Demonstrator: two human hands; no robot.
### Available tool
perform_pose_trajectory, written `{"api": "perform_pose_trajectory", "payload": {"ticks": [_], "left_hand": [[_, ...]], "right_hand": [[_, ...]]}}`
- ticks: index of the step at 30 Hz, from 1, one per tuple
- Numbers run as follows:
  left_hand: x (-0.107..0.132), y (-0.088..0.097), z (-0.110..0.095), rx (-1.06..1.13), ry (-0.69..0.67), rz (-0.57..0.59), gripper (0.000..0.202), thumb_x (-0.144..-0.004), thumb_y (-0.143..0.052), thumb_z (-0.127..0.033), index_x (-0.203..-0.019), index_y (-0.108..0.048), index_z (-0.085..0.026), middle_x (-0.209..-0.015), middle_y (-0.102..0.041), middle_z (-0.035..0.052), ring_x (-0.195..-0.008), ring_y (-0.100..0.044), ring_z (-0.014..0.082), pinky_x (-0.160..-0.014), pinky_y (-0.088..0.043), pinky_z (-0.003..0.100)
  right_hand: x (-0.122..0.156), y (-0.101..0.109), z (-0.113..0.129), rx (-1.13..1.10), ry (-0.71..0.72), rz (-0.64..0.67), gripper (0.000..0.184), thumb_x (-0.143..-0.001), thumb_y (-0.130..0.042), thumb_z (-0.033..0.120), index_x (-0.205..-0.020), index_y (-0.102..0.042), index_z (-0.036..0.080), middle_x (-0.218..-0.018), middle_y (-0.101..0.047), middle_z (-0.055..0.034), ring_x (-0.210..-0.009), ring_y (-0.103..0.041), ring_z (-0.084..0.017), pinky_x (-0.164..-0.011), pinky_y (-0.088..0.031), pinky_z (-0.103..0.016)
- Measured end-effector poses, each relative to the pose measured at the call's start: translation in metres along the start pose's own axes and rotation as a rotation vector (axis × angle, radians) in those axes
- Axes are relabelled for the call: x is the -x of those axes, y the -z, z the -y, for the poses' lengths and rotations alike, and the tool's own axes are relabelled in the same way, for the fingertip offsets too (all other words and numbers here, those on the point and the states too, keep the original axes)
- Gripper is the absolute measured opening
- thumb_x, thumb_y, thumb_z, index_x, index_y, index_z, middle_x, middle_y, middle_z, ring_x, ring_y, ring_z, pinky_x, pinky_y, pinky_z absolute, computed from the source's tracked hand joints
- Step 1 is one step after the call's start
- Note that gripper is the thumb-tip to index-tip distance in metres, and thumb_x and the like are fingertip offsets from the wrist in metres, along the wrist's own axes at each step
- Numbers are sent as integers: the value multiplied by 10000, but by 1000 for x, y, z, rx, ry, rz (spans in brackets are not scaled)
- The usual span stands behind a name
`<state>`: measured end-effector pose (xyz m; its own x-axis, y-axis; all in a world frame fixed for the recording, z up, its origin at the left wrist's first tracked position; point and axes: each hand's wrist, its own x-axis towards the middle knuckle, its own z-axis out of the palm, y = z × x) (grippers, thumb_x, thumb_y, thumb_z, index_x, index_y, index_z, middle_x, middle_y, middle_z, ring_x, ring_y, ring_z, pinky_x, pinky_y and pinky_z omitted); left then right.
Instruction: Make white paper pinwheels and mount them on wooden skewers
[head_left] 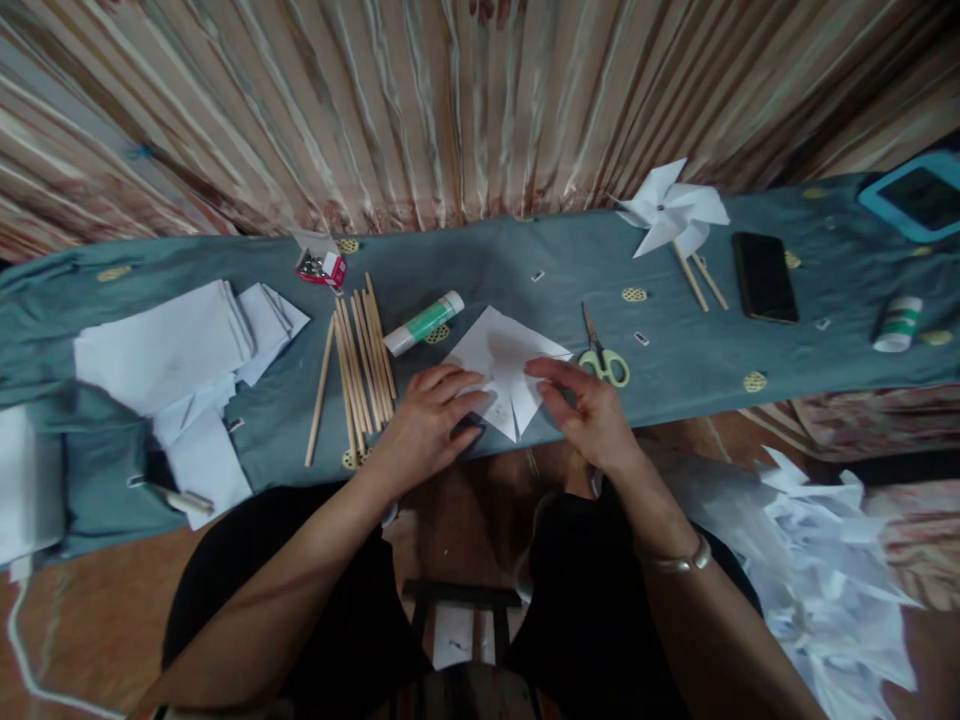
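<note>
A white paper square (491, 345) lies corner-forward near the table's front edge, with a slit running in from its near corner. My left hand (431, 420) rests on its left side, fingers stretched out and slightly apart. From the right, my right hand (589, 410) has thumb and forefinger close together at the paper's right part, pinching it there. Just beyond that hand lie scissors (604, 362) with light green handles. A green-and-white glue stick (424, 323) is behind my left hand, beside several wooden sticks (364, 360).
White paper sheets (165, 345) are piled at the left, near a small red box of pins (321, 266). Paper pinwheels (664, 207) on sticks, a black phone (765, 277), a blue-framed tablet (919, 198) and a white-green tube (898, 323) lie right. Folded white paper shapes (832, 570) fill a bag below.
</note>
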<state>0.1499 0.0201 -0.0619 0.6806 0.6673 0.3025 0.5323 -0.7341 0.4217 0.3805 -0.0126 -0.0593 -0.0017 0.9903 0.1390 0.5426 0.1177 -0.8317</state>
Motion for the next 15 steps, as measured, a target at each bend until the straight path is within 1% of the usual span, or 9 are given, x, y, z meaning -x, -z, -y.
{"api": "perform_pose_trajectory", "payload": {"ticks": [3,6,9,12,15], "left_hand": [[7,-8,-9,10,-44,37,310,-846,-628,-196,-1155,-627,-173,-1253,-635,122,-1211,-533,285,-994,-454,490],[7,-11,-9,-7,-57,51,289,-860,-613,-186,-1146,-626,-154,-1235,-641,135,-1183,-564,279,-979,-473,474],[4,-13,-8,-30,-51,61,263,-869,-608,-192,-1128,-633,-148,-1197,-657,134,-1129,-600,268,-949,-497,450],[3,-16,-8,-40,-50,46,219,-885,-595,-211,-1090,-651,-159,-1163,-675,121,-1104,-616,255,-934,-507,437],[4,-19,-6,-45,-65,7,190,-897,-580,-219,-1050,-667,-149,-1123,-693,117,-1092,-625,250,-925,-515,422]], "right_hand": [[9,-4,-3,60,75,67,292,-864,-518,205,-1094,-689,259,-1203,-685,-56,-1186,-590,-229,-1062,-416,-439],[14,-7,-6,134,110,100,334,-851,-513,174,-1137,-667,250,-1269,-648,-69,-1233,-555,-235,-1082,-394,-464],[16,-8,-8,174,132,120,346,-838,-506,157,-1137,-661,240,-1299,-624,-77,-1255,-534,-236,-1084,-391,-471],[17,-8,-8,193,150,132,354,-823,-507,146,-1131,-656,236,-1310,-610,-78,-1256,-526,-235,-1084,-392,-472],[17,-8,-8,192,159,135,366,-807,-506,133,-1129,-655,221,-1315,-605,-89,-1256,-523,-239,-1082,-395,-468]]}}
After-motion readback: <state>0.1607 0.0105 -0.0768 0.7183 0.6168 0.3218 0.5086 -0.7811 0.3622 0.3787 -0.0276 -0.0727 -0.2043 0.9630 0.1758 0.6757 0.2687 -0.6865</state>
